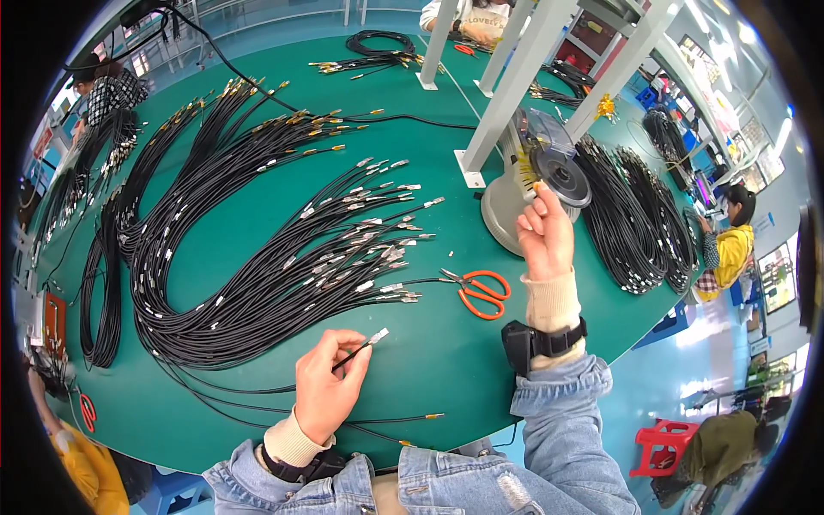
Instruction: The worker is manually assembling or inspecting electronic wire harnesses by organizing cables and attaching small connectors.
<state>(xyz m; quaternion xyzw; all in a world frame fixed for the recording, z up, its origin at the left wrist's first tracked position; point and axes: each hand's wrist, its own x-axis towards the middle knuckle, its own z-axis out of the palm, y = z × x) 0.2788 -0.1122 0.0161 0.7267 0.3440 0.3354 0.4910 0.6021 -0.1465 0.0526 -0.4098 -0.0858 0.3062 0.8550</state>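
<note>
My left hand [328, 390] is closed, pinching a thin black cable [347, 357] just behind its silvery-white tipped end. My right hand [548, 233] reaches up to a grey dispenser [502, 215] with a black reel [562, 176]. Its thumb and forefinger are pressed together at the reel's edge, close to some small yellow strips [525, 167]. What lies between those fingertips is too small to make out. Orange-handled scissors [464, 279] lie between my hands on the green table [412, 330]. Left of them spreads a large bundle of black cables [257, 300] with pale tips.
More black cables [622, 223] lie coiled right of the dispenser, and another coil [378, 51] sits at the far side. Grey metal posts [511, 94] rise behind the dispenser. Other people work around the table. A red stool [663, 446] stands at lower right.
</note>
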